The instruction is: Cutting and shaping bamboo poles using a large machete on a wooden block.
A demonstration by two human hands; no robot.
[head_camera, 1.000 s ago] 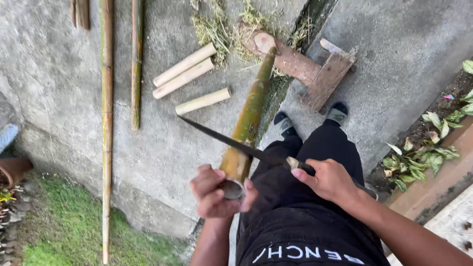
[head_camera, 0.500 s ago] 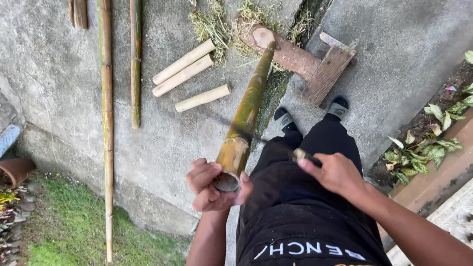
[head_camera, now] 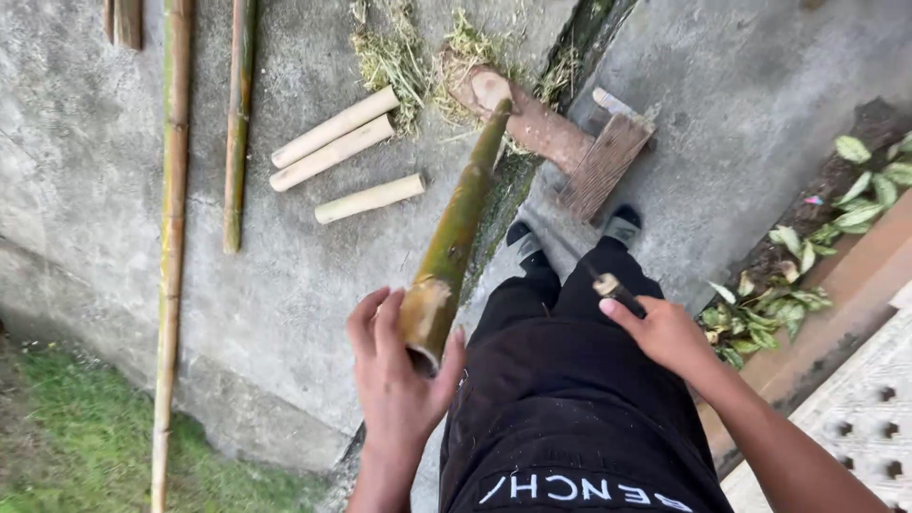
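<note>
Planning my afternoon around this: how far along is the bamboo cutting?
Done: three short pale bamboo pieces lie cut on the concrete. In hand: left hand grips a green bamboo pole; right hand holds a knife. Left: two long poles lie uncut.

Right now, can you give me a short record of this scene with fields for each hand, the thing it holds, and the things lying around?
left hand: grips the near cut end of a green bamboo pole
bamboo pole far end: rests on a wooden log
right hand: holds a knife handle; blade blurred
on concrete: three short pale bamboo pieces, two long thin poles
beside log: wooden board
right edge: leafy plants
</note>
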